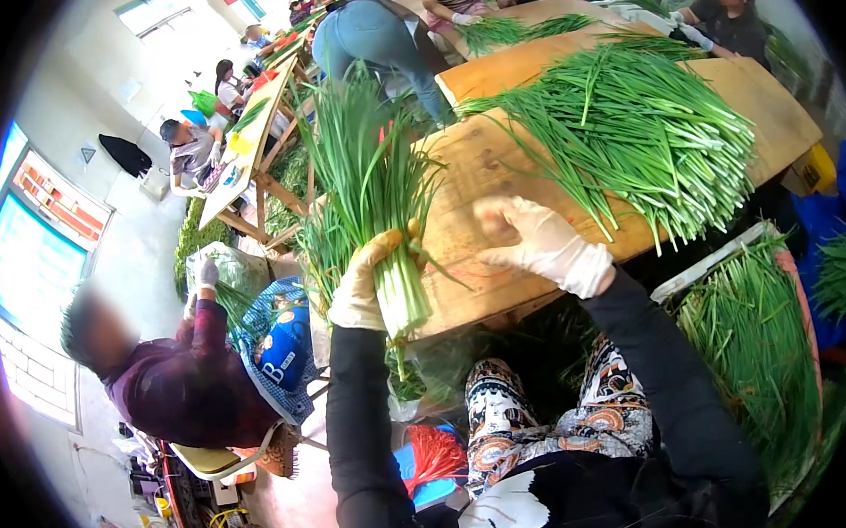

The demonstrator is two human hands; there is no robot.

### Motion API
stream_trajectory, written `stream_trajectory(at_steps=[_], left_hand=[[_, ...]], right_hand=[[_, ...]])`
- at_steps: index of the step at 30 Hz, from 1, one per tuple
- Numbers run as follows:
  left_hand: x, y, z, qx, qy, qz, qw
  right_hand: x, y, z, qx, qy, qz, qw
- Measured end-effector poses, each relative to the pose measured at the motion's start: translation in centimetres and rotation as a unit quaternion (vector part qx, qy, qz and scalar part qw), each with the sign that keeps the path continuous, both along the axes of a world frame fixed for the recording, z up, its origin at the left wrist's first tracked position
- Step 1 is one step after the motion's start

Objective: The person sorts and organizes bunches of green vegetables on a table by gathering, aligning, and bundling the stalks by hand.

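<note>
My left hand (pixel 365 283), in a pale glove, is wrapped round a thick bunch of garlic chives (pixel 367 172). The bunch stands upright, pale stalk ends down, at the left edge of a wooden table (pixel 476 181). To its right, my right hand (pixel 535 245), also gloved, hovers over the tabletop with thumb and fingers apart. Its fingertips are slightly blurred, and nothing shows between them. A large heap of garlic chives (pixel 653 131) lies on the table beyond my right hand, with its white ends toward the right.
A crate of green leaves (pixel 752 344) stands right of my legs. Red ties (pixel 433 457) lie on a blue container (pixel 438 490) below the table. At the left sits a co-worker (pixel 192 378); another person (pixel 375 40) bends over ahead. A second long table (pixel 248 144) holds more people's work.
</note>
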State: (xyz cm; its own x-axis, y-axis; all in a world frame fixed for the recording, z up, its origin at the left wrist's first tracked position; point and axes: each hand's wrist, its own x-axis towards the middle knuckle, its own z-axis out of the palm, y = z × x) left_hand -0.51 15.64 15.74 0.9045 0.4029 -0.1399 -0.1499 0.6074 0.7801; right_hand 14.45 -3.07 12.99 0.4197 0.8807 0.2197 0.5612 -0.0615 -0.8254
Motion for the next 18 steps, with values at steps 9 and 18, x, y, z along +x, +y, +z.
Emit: stream_trajectory(at_steps=[9, 18], left_hand=[[-4.4, -4.9, 2.2, -0.066, -0.061, -0.019, 0.996], [-4.5, -7.1, 1.8, 0.057, -0.084, 0.042, 0.994]], right_hand=[[-3.2, 4.5, 1.7, -0.035, -0.020, 0.158, 0.987], [-8.0, -1.1, 2.0, -0.030, 0.340, 0.230, 0.911]])
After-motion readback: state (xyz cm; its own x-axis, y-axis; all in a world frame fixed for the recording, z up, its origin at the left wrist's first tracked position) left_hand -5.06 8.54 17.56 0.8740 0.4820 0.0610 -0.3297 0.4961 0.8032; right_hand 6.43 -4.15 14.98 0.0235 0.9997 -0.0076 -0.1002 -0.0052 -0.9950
